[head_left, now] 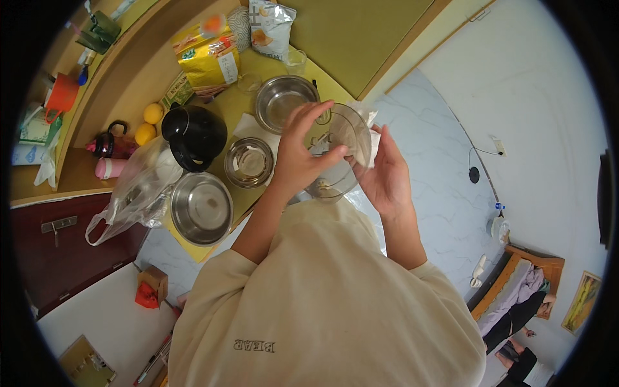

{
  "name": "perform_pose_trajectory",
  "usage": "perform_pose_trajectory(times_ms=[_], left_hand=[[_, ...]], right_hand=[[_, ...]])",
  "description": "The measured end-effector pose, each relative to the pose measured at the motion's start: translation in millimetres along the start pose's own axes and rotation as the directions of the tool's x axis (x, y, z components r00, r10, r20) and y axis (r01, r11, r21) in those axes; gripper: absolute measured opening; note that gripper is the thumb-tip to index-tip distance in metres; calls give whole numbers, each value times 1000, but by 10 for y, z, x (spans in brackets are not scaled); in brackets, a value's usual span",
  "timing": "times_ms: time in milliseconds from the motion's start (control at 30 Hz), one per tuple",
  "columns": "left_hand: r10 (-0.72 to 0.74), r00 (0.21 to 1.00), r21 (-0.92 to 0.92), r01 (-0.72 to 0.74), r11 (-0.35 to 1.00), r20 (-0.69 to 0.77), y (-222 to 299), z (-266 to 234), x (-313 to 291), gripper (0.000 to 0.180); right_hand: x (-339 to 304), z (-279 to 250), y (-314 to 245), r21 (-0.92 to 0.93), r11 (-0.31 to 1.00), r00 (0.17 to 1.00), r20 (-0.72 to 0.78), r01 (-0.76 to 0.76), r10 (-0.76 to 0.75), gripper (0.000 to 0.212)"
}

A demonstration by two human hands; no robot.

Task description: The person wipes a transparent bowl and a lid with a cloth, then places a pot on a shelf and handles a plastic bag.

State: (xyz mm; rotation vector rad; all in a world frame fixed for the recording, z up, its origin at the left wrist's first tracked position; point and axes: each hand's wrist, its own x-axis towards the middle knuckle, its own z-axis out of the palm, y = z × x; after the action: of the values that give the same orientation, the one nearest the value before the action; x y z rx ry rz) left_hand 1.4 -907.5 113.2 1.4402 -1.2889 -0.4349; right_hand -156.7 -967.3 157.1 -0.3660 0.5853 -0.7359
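My left hand [306, 148] grips the near-left rim of a clear round glass bowl [351, 122], with thumb and fingers curled around it. The bowl is tilted in front of my chest. On its right side my right hand [390, 177] presses a crumpled white tissue [374, 147] against the glass. Just below, closer to my shirt, sits another clear round vessel [332, 188], partly hidden by my left hand and the bowl. A wide stainless steel bowl [284, 97] stands on the table beyond my left hand. To its left lies a smaller steel bowl [249, 163].
On the yellow table [193, 250] are a steel basin [201, 209], a black kettle [193, 135], a plastic bag [132, 193], two yellow round fruits [153, 113] and snack packages [207, 64]. Shelves hold an orange mug [61, 97]. Another person [516, 322] reclines far right.
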Motion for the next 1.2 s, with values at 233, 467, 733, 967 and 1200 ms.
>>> perform_pose_trajectory(times_ms=[233, 467, 733, 967, 1200], left_hand=[[116, 993, 35, -116, 993, -13, 174, -26, -2, 73], [-214, 854, -873, 423, -242, 473, -21, -28, -73, 52], [-236, 867, -897, 438, -61, 440, 81, 20, -73, 57], [-329, 809, -872, 471, -131, 487, 1, 117, -177, 55], [-324, 864, -921, 382, -77, 385, -24, 27, -167, 56]], right_hand=[[41, -110, -30, -304, 943, 988, -23, 136, -150, 31], [157, -257, -119, -210, 969, 991, 0, 129, -132, 31], [363, -332, -85, -723, 482, 690, -10, 494, -723, 28], [423, -182, 30, -698, -288, 537, 699, 655, -472, 16], [129, -415, 160, -852, -57, 692, 459, 520, -557, 10]])
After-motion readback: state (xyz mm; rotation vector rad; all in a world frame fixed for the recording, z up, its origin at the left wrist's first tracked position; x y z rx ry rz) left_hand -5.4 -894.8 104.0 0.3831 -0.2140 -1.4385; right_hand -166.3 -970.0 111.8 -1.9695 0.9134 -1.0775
